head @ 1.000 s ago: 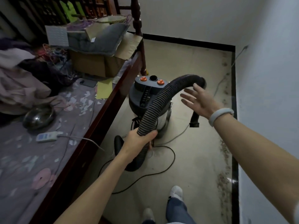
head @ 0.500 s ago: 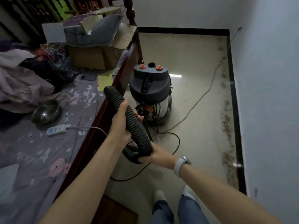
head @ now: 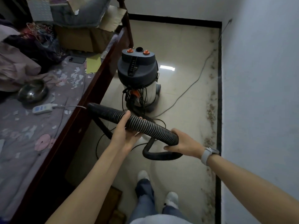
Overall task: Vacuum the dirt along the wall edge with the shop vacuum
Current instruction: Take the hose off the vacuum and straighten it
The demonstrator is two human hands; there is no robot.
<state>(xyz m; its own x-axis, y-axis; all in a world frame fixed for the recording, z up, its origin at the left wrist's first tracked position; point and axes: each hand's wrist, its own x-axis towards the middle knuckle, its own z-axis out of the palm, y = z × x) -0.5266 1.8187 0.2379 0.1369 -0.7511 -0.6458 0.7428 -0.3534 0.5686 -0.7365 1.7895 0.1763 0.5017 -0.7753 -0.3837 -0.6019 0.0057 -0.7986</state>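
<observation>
So far no dirt has been cleaned up, as far as I can tell. The dirt (head: 210,110) lies in a long brown strip on the floor right beside the black baseboard (head: 219,94) of the wall (head: 258,94) on my right, and it looks thick. All the sucking up is left to do.

I am just getting the hose (head: 145,126) ready. The shop vacuum (head: 139,73) stands ahead of me on the floor, near the bed frame (head: 97,81) and well apart from the dirty strip. Its cord (head: 191,88) runs across the floor toward the wall.

My left hand (head: 124,135) holds the ribbed hose from below, with the thumb up over the top and the fingers curled under it. My right hand (head: 182,143) grips the hose farther along, where it bends down into a loop. Its fingers wrap round the hose, but the fingertips are hidden, so I cannot tell how tight they are. Both arms reach out in front of me, and the hose lies between the hands like a bar, up off the floor.

One end of the hose (head: 91,106) points toward the bed, away from the wall. I think I must find the sucking end next and bring it down to the dirt.
</observation>
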